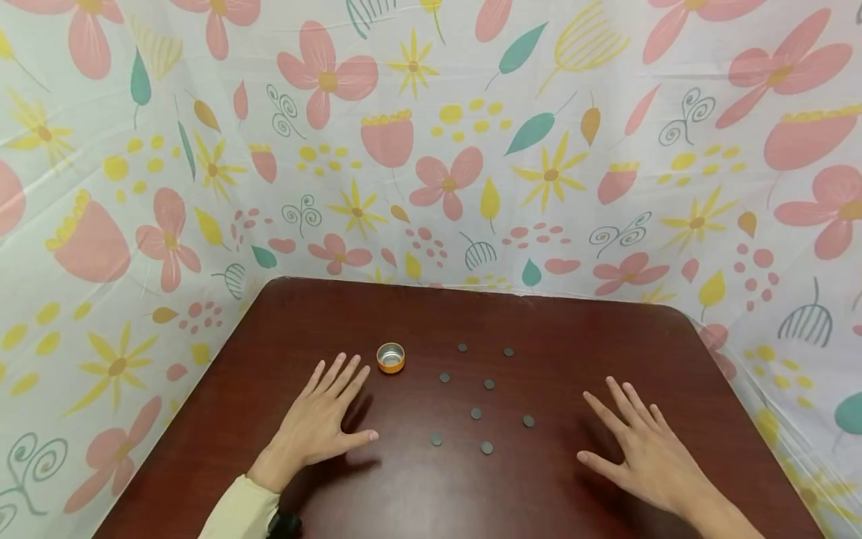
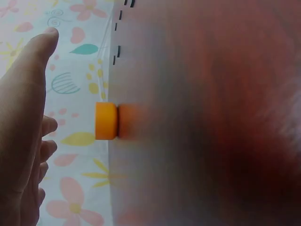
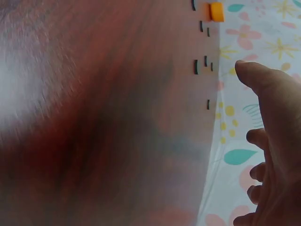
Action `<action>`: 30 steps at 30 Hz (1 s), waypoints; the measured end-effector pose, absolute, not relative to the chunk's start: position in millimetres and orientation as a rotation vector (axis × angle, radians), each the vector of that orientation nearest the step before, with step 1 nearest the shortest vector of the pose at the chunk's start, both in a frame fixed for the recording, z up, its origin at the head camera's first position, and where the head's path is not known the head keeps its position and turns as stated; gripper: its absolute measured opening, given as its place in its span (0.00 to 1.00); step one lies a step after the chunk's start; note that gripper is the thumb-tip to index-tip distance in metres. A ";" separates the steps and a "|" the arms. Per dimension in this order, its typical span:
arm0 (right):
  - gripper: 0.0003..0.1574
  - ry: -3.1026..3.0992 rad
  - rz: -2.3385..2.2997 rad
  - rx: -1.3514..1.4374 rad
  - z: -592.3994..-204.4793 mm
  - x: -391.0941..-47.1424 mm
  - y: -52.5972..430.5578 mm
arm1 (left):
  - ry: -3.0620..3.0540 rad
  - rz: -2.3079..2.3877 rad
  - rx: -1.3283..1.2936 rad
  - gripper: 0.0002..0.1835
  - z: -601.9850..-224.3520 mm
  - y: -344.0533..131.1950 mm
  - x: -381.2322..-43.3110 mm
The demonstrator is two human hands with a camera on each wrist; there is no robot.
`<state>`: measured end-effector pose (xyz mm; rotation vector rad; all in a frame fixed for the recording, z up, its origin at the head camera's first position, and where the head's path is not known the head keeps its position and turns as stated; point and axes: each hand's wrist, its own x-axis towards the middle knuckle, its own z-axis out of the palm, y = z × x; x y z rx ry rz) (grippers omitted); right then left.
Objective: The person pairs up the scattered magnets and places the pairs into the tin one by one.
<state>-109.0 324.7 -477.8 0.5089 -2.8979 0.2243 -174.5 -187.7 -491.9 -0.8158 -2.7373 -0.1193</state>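
A small round orange tin [image 1: 390, 359] with a silvery inside stands open-topped on the table. My left hand [image 1: 319, 419] hovers just to the left and in front of it, fingers spread, holding nothing. To the right of the tin, several small dark grey discs [image 1: 476, 413] lie flat and apart from one another in loose rows. My right hand [image 1: 648, 453] is spread out over the right side of the table with nothing in it, to the right of the discs. The left wrist view shows the orange tin [image 2: 106, 121] side-on beyond the left thumb.
The dark red-brown wooden table [image 1: 377, 494] has a glossy top and rounded far corners. A white cloth [image 1: 606, 247] printed with flowers and leaves hangs behind it and along both sides. A pale sleeve [image 1: 241, 510] and a black wristband [image 1: 284, 525] show at the left wrist.
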 end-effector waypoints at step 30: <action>0.32 -2.722 0.804 0.929 -483.1 -135.0 265.9 | -2.753 -0.884 -1.262 0.39 -502.4 -134.8 -196.5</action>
